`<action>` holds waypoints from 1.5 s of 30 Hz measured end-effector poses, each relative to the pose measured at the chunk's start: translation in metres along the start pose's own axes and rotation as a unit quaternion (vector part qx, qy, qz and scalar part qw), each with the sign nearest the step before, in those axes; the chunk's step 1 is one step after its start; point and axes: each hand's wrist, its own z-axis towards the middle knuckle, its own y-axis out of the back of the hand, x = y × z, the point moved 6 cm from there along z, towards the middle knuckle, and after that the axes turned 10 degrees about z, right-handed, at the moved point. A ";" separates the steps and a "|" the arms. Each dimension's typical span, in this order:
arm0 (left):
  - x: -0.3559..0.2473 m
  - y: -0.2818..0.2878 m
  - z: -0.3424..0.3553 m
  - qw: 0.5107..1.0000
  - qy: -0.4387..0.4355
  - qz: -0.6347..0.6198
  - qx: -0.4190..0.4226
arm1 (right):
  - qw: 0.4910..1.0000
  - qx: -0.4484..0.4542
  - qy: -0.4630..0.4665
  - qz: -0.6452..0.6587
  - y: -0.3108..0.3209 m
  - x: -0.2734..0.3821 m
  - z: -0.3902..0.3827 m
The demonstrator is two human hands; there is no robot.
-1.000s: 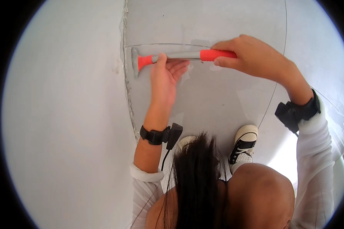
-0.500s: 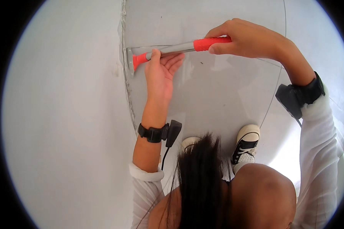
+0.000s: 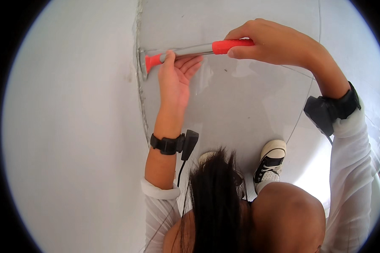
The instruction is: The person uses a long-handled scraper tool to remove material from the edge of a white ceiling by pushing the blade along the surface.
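Observation:
A hammer [image 3: 190, 50] with a grey steel shaft, an orange grip and an orange part near its head lies level against the white wall [image 3: 63, 139]. Its grey head meets the rough seam between the wall and the grey floor tiles. My right hand [image 3: 274, 44] is closed around the orange grip at the right end. My left hand [image 3: 175, 76] reaches up below the shaft, its fingertips pinching the shaft just behind the head. Both wrists carry black bands with small boxes.
A large white wall fills the left. Pale grey floor tiles [image 3: 240, 109] with thin joint lines lie to the right. My black-and-white sneaker [image 3: 270, 162] stands on the tiles below the hands. Dark hair and a bare knee fill the lower edge.
The hammer and both hands have shifted up and to the left, bringing the head closer to the wall seam. The left fingers moved from beside the shaft onto it.

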 end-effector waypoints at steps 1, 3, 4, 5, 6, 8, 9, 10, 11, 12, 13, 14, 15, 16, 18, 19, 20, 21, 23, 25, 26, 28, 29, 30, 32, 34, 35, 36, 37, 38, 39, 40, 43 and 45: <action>0.003 0.000 0.003 1.000 0.002 -0.002 -0.005 | 1.000 0.005 -0.001 0.000 -0.001 -0.004 0.001; 0.008 0.000 0.004 1.000 0.000 -0.004 -0.006 | 0.999 0.003 0.030 -0.019 -0.010 -0.014 -0.002; 0.012 0.001 0.004 1.000 -0.001 0.011 -0.012 | 0.997 0.002 0.062 -0.039 -0.014 -0.016 -0.005; 0.013 0.008 0.004 0.999 -0.004 0.032 -0.028 | 0.999 0.019 0.035 -0.026 -0.025 -0.016 -0.006; 0.015 0.007 0.004 0.999 -0.004 0.033 -0.026 | 0.999 0.017 0.034 -0.025 -0.033 -0.021 -0.009; 0.020 0.009 0.002 0.997 0.004 0.063 -0.038 | 0.999 -0.015 0.029 -0.005 -0.044 -0.028 -0.015; 0.022 0.010 0.001 0.997 0.005 0.065 -0.036 | 1.000 -0.014 0.019 0.002 -0.046 -0.029 -0.017; 0.022 0.011 0.001 0.998 0.004 0.061 -0.033 | 1.000 -0.015 0.017 0.003 -0.047 -0.029 -0.018; 0.023 0.009 0.001 0.998 0.002 0.055 -0.029 | 1.000 -0.015 0.023 0.003 -0.047 -0.029 -0.019; 0.024 0.009 -0.001 0.998 0.003 0.056 -0.028 | 0.999 -0.014 0.029 0.002 -0.047 -0.028 -0.019; 0.024 0.011 -0.004 0.998 0.001 0.056 -0.041 | 0.999 -0.014 0.028 0.002 -0.045 -0.027 -0.020; 0.024 0.013 -0.007 0.997 -0.001 0.056 -0.054 | 1.000 0.006 0.023 -0.003 -0.043 -0.024 -0.021; 0.025 0.014 -0.009 0.997 0.000 0.056 -0.054 | 0.999 0.027 0.017 -0.008 -0.041 -0.022 -0.022; 0.028 0.012 -0.011 0.998 0.002 0.055 -0.039 | 0.999 0.028 0.017 -0.008 -0.038 -0.020 -0.024; 0.025 0.009 -0.015 0.998 0.001 0.054 -0.027 | 0.999 0.029 0.015 -0.019 -0.030 -0.016 -0.029; 0.025 0.003 -0.016 0.999 0.008 0.048 -0.006 | 0.999 0.030 0.016 -0.020 -0.025 -0.013 -0.032; 0.023 -0.002 -0.018 0.999 0.016 0.042 0.014 | 0.999 0.029 0.000 -0.013 -0.021 -0.012 -0.034; 0.020 -0.003 -0.018 0.999 0.015 0.041 0.013 | 0.999 0.029 -0.016 -0.006 -0.019 -0.011 -0.035; 0.013 -0.005 -0.015 0.999 0.004 0.041 0.006 | 0.999 0.031 -0.013 0.008 -0.017 -0.007 -0.029; 0.007 0.000 -0.008 0.999 0.005 0.039 -0.001 | 0.999 0.032 -0.008 0.025 -0.016 -0.011 -0.020; 0.006 0.001 -0.006 0.999 0.008 0.035 -0.004 | 0.999 -0.008 0.031 0.012 -0.014 -0.011 -0.014; 0.000 -0.001 -0.006 1.000 0.000 0.030 -0.002 | 0.996 -0.051 0.073 0.000 -0.006 -0.012 -0.010; -0.001 0.000 -0.006 1.000 -0.004 0.025 -0.001 | 0.999 -0.008 0.044 0.004 -0.003 -0.008 -0.005; 0.000 -0.003 -0.005 1.000 -0.002 0.023 0.003 | 0.999 0.032 0.010 0.003 0.005 -0.004 -0.003; -0.001 -0.006 -0.002 1.000 -0.002 0.000 0.001 | 0.998 0.062 -0.013 -0.001 0.013 0.007 -0.003; -0.001 -0.008 0.000 1.000 -0.006 -0.003 0.008 | 0.997 0.007 0.005 -0.072 0.022 0.013 -0.003; -0.003 -0.008 0.000 1.000 -0.010 -0.005 0.012 | 0.997 0.007 0.006 -0.072 0.024 0.018 -0.002; -0.004 -0.008 -0.001 1.000 -0.010 -0.006 0.012 | 0.997 0.030 -0.006 -0.069 0.023 0.022 -0.002; -0.003 -0.007 -0.001 1.000 -0.006 -0.015 0.001 | 0.996 0.054 -0.018 -0.067 0.021 0.024 -0.002; -0.002 -0.006 -0.002 1.000 0.000 -0.024 -0.011 | 0.996 0.056 -0.019 -0.066 0.019 0.023 -0.003; -0.002 -0.005 -0.002 1.000 0.002 -0.025 -0.012 | 0.997 0.052 -0.029 -0.047 0.017 0.020 -0.004; -0.002 -0.004 -0.002 1.000 0.004 -0.016 -0.015 | 0.998 0.049 -0.039 -0.028 0.015 0.016 -0.005; 0.003 -0.001 -0.006 1.000 0.008 -0.004 -0.017 | 0.999 0.048 -0.015 -0.019 0.008 0.004 -0.003; 0.005 0.002 -0.005 1.000 0.013 -0.002 -0.015 | 0.998 0.056 -0.034 -0.013 0.005 0.008 -0.003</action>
